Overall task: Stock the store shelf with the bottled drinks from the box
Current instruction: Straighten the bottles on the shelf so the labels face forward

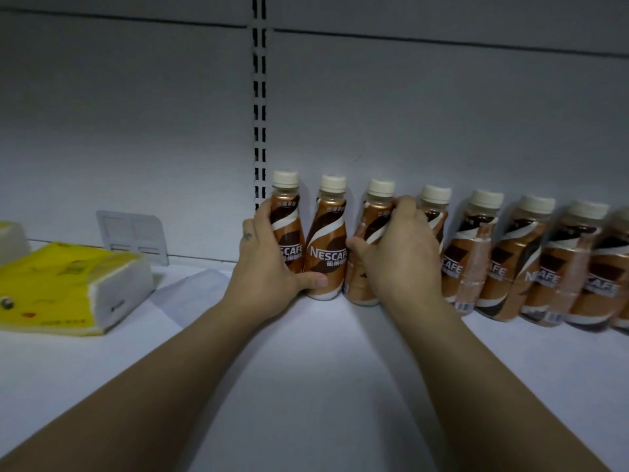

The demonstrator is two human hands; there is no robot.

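A row of several brown coffee bottles with cream caps stands upright along the back of the white shelf (323,369). My left hand (265,267) wraps the leftmost bottle (289,226), its thumb reaching across the base of the second bottle (326,247). My right hand (398,257) grips the third bottle (372,216) from the front, fingers around its neck. More bottles (510,260) continue to the right, up to the frame's edge. The box is out of view.
A yellow and white tissue pack (68,287) lies on the shelf at the left, with another pale pack (12,236) behind it. A white plastic divider (132,236) leans on the back panel. A slotted upright (259,107) runs up the back wall.
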